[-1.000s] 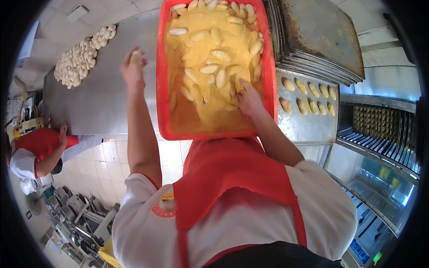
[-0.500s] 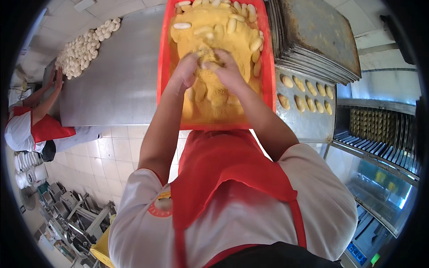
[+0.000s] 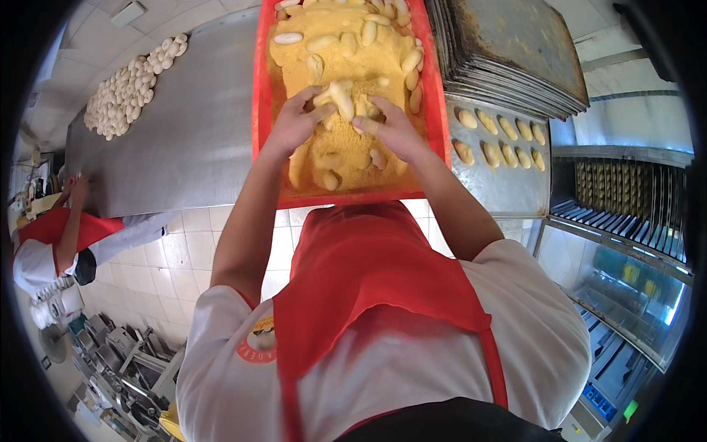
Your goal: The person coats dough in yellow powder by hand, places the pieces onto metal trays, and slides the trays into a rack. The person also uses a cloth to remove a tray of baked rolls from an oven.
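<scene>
A red crate (image 3: 259,110) holds a deep bed of yellow crumbs (image 3: 346,158) with oval dough pieces in and on it. Both of my hands are over the middle of the bed. My left hand (image 3: 294,125) has its fingers apart, pointing inward beside a cluster of pale, crumb-dusted dough pieces (image 3: 339,98). On the other side of that cluster, my right hand (image 3: 394,131) is spread too, thumb toward the middle. Neither hand is closed round a piece. Nearer to me, more coated dough pieces (image 3: 329,179) lie half buried. Paler pieces, such as one dough piece (image 3: 288,37), rest toward the far end.
A metal tray (image 3: 493,193) on the right carries two rows of coated dough pieces, beside a stack of dark baking trays (image 3: 515,51). On the left, a steel table (image 3: 184,125) bears a heap of dough balls (image 3: 125,96). Another person (image 3: 55,236) stands at its left end.
My hands have moved apart from close together, and dough pieces now show between them. The other person's hands have left the dough heap and come nearer their body. The view has shifted slightly.
</scene>
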{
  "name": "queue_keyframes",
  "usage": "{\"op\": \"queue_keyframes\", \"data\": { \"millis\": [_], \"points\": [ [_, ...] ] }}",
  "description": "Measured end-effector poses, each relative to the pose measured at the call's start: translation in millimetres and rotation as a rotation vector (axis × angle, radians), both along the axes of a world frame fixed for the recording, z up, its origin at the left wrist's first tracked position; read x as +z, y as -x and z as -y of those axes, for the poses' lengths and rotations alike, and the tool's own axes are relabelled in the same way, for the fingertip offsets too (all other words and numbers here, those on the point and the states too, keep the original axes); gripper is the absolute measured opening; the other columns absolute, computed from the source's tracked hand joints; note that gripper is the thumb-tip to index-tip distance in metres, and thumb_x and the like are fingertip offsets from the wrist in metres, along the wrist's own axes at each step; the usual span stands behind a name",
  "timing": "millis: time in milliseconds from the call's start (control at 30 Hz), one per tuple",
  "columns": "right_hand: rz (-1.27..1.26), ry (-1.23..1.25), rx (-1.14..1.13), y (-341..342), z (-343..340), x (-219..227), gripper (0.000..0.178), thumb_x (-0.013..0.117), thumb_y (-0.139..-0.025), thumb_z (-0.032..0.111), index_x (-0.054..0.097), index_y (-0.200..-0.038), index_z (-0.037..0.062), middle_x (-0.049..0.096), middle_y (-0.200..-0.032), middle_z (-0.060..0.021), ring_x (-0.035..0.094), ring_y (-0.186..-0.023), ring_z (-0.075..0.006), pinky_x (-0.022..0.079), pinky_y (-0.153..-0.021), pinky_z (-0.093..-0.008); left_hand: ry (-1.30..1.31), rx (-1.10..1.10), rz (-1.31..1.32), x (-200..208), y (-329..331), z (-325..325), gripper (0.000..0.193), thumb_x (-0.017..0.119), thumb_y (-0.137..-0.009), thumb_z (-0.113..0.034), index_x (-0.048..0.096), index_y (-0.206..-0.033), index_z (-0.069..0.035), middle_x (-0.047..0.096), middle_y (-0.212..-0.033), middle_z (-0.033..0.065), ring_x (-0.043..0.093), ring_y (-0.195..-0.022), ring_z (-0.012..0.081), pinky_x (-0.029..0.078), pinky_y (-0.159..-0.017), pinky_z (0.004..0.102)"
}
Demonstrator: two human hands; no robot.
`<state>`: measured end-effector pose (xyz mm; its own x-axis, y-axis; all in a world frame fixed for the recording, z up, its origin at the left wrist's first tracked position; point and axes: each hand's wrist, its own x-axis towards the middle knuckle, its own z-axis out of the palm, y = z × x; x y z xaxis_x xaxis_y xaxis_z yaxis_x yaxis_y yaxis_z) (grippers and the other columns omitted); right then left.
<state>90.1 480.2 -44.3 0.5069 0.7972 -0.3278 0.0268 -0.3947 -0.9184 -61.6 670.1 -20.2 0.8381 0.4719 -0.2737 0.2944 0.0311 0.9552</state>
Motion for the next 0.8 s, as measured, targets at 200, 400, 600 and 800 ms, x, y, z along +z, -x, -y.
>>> {"op": "queue_keyframes", "data": {
  "millis": [200, 400, 600, 800],
  "points": [
    [0.626, 0.131, 0.195, -8.2, 55.5, -27.1, 0.041, 0.069, -0.09, 0.015, 0.065, -0.13, 0.0077, 0.066, -0.131, -0.0177, 0.062, -0.124, -0.035, 0.05, -0.105, -0.0432, -0.546, -0.203, -0.245, -16.4, 23.6, -22.1, 0.052, 0.071, -0.082, -0.011, 0.059, -0.131, 0.0, 0.072, -0.107, 0.0175, 0.07, -0.099, 0.0299, 0.054, -0.09, 0.0406],
    [0.662, 0.454, 0.29, -14.0, 67.6, -17.8, 0.034, 0.062, -0.092, 0.011, 0.063, -0.126, 0.0072, 0.07, -0.124, -0.0189, 0.065, -0.119, -0.0385, 0.052, -0.1, -0.0479, -0.221, -0.016, -0.168, -30.0, 19.5, -30.4, 0.047, 0.069, -0.084, -0.016, 0.057, -0.127, -0.001, 0.07, -0.115, 0.0254, 0.069, -0.108, 0.0364, 0.054, -0.089, 0.0439],
    [0.489, 0.447, 0.281, -14.7, 61.5, 5.9, 0.034, 0.067, -0.089, 0.016, 0.057, -0.118, 0.0013, 0.068, -0.113, -0.0262, 0.065, -0.11, -0.0449, 0.054, -0.093, -0.0504, -0.736, -0.45, -0.453, 25.6, -15.5, 17.8, 0.053, 0.079, -0.086, -0.041, 0.062, -0.12, -0.004, 0.071, -0.116, 0.0203, 0.067, -0.111, 0.0382, 0.053, -0.09, 0.0486],
    [0.064, 0.282, -0.212, -5.3, 11.7, 1.3, 0.039, 0.067, -0.091, 0.026, 0.059, -0.118, -0.0006, 0.067, -0.114, -0.0239, 0.066, -0.111, -0.0404, 0.054, -0.093, -0.0478, -0.289, -0.203, -0.262, 4.3, 22.4, -6.4, 0.05, 0.081, -0.09, -0.031, 0.062, -0.127, -0.004, 0.072, -0.103, 0.0138, 0.072, -0.091, 0.0242, 0.057, -0.077, 0.0377]
  ]
}}
